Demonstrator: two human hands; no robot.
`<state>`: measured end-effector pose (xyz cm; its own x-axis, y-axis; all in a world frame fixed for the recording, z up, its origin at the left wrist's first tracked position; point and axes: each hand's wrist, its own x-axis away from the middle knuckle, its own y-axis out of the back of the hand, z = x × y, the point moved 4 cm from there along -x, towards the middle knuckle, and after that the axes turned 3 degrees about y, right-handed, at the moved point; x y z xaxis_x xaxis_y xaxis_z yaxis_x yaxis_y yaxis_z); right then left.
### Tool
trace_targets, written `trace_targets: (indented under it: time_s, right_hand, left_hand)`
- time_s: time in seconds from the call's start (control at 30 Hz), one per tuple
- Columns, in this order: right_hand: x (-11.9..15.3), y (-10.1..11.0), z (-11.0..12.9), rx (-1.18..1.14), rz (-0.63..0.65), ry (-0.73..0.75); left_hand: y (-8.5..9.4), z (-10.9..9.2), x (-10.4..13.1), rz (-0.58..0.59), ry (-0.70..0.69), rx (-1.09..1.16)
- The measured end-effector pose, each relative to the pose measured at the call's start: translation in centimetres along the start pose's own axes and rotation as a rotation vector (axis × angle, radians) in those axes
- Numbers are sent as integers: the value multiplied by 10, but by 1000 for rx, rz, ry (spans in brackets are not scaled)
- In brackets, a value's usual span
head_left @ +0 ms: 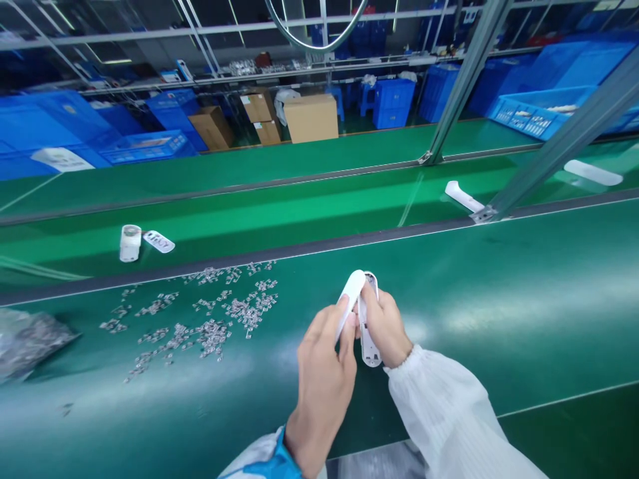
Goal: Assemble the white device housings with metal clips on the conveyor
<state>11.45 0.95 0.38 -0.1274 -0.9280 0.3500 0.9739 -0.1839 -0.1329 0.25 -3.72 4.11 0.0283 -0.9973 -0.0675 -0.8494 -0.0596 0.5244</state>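
Note:
My left hand point(324, 366) is closed on a long white plastic cover point(352, 293) with rounded ends, tilted up to the right. Right beside it, my right hand point(384, 326) grips a white plastic housing point(370, 349) of similar length, its hollow inner side facing up with small dark parts inside. The two pieces meet or overlap near their upper ends; whether they are joined there I cannot tell. Both are held above the green worktable point(474, 286). Left of my hands, many small metal pieces point(212, 336) lie scattered on the table.
A plastic bag of small parts point(34, 342) lies at the left edge. On the green conveyor belt point(299, 213) are a white device point(130, 243) with an attached panel point(159, 241) and a white piece point(463, 196). A metal post point(564, 140) rises at the right. Blue crates point(393, 103) stand behind.

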Motion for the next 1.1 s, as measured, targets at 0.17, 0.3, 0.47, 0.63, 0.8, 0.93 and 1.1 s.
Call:
trace_targets:
  time_s: [0.17,0.3,0.47,0.63,0.8,0.93,1.1]
  right_hand:
    - [12,11,-1,-144,77,-82]
    - [19,17,3,-208,365,-10]
    - [19,21,10,-159,414,77]
    - [17,17,14,-85,395,168]
    - [17,16,15,-99,407,189]
    - [18,15,15,-142,432,172]
    - [19,14,16,-196,450,143]
  left_hand:
    - [0,8,3,68,-25,-111]
    - [5,7,3,240,23,-4]
    - [3,7,9,394,242,351]
    - [1,11,13,311,264,436]
    - [2,12,15,313,294,455]
    - [2,14,17,290,300,435]
    - [3,18,21,216,263,277]
